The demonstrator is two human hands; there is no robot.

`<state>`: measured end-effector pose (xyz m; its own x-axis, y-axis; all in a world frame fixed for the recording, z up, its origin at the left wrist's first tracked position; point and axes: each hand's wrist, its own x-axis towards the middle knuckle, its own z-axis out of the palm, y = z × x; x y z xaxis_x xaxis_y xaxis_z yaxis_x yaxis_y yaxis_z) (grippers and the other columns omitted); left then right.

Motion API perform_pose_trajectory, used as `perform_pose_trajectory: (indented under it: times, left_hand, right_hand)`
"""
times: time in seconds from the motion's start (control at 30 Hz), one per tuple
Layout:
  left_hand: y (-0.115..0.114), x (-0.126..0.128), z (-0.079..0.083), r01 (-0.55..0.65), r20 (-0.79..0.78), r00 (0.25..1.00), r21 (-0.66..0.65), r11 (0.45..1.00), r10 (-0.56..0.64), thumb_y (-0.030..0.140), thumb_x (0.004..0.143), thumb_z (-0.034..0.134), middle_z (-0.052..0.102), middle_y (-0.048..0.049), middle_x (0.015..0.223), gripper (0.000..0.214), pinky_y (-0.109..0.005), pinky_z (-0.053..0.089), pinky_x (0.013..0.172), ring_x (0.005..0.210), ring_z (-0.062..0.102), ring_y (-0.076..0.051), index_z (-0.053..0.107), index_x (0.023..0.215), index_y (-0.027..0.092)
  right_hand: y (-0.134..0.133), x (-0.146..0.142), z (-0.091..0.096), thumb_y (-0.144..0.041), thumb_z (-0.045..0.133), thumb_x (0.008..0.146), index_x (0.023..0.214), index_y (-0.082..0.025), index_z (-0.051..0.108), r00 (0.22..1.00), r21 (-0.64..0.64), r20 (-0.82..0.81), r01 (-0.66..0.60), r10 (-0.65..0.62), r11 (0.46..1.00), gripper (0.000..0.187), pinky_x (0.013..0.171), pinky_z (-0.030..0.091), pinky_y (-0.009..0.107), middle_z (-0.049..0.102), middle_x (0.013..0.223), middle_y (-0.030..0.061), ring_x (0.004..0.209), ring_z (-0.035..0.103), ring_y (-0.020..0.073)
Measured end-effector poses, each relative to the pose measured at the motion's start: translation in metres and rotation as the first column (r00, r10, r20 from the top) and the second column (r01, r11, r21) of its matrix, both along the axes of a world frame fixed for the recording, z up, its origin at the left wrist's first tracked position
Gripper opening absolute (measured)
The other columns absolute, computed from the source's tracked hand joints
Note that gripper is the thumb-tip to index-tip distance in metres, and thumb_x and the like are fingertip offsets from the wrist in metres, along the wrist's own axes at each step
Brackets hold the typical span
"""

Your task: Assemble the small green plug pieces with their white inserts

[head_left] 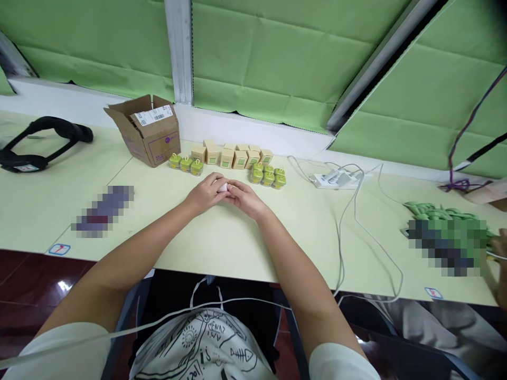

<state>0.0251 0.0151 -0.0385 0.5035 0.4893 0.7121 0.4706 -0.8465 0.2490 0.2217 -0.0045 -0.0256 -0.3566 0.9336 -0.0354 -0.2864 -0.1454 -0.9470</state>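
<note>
My left hand [206,194] and my right hand [246,199] meet over the middle of the table, fingers closed around a small whitish object [223,187]. Only part of it shows between the fingers, so its kind cannot be made out. Just beyond my left hand sit 3 little clear containers with green lids [185,163]. A cluster of several more green-lidded containers [268,177] stands past my right hand. Behind, several small kraft-paper boxes [227,157] form a row.
An open cardboard carton [160,140] stands at the back left, near a black headset [59,126]. A white power strip [335,179] with loose cables lies to the right. Green cord [443,212] and a person's hand [501,245] are at the far right.
</note>
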Motion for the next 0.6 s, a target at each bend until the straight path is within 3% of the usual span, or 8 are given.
perform_pose_trajectory:
  times: [0.13, 0.3, 0.47, 0.6]
  left_hand:
    - [0.0005, -0.0011, -0.0017, -0.007, 0.042, 0.999, -0.039, 0.999, 0.009, 0.034, 0.103, 0.064, 0.062, -0.0108, 0.121, 0.032, -0.039, 0.058, 0.097, 0.112, 0.066, -0.024, 0.066, 0.132, 0.021]
    - [0.0015, -0.0042, -0.0011, 0.008, 0.06, 0.998, -0.024, 1.0, -0.007, 0.03, 0.1, 0.068, 0.066, -0.0103, 0.12, 0.032, -0.041, 0.057, 0.1, 0.114, 0.065, -0.025, 0.067, 0.131, 0.022]
    - [-0.0004, -0.0039, -0.0018, 0.043, 0.141, 0.99, -0.128, 0.991, -0.025, 0.031, 0.099, 0.069, 0.068, -0.0098, 0.119, 0.029, -0.039, 0.057, 0.098, 0.111, 0.067, -0.023, 0.067, 0.125, 0.02]
    - [-0.002, -0.0026, -0.0017, 0.058, 0.172, 0.985, -0.163, 0.985, -0.03, 0.029, 0.097, 0.068, 0.068, -0.009, 0.119, 0.027, -0.038, 0.057, 0.097, 0.111, 0.066, -0.023, 0.066, 0.123, 0.021]
  right_hand:
    - [0.0003, 0.0012, -0.0006, -0.036, 0.089, 0.081, 0.116, -0.024, 0.072, 0.999, -0.015, -0.031, -0.016, 0.016, 1.0, 0.041, 0.096, 0.063, 0.031, 0.081, 0.108, 0.0036, 0.098, 0.076, 0.0167]
    - [0.0023, 0.0047, -0.0031, -0.037, 0.091, 0.079, 0.111, -0.026, 0.07, 0.999, -0.059, -0.051, 0.013, -0.016, 0.998, 0.039, 0.098, 0.063, 0.036, 0.081, 0.104, 0.0017, 0.091, 0.076, 0.0162]
    - [0.004, 0.0055, -0.0036, -0.032, 0.09, 0.079, 0.099, -0.024, 0.07, 0.996, -0.13, -0.092, -0.004, -0.008, 0.992, 0.03, 0.096, 0.064, 0.037, 0.081, 0.105, 0.0027, 0.094, 0.076, 0.0175]
    - [0.0074, 0.0037, -0.0034, -0.026, 0.081, 0.084, 0.093, -0.022, 0.069, 0.987, -0.205, -0.132, 0.064, -0.092, 0.977, 0.015, 0.086, 0.066, 0.03, 0.081, 0.096, 0.003, 0.087, 0.074, 0.017]
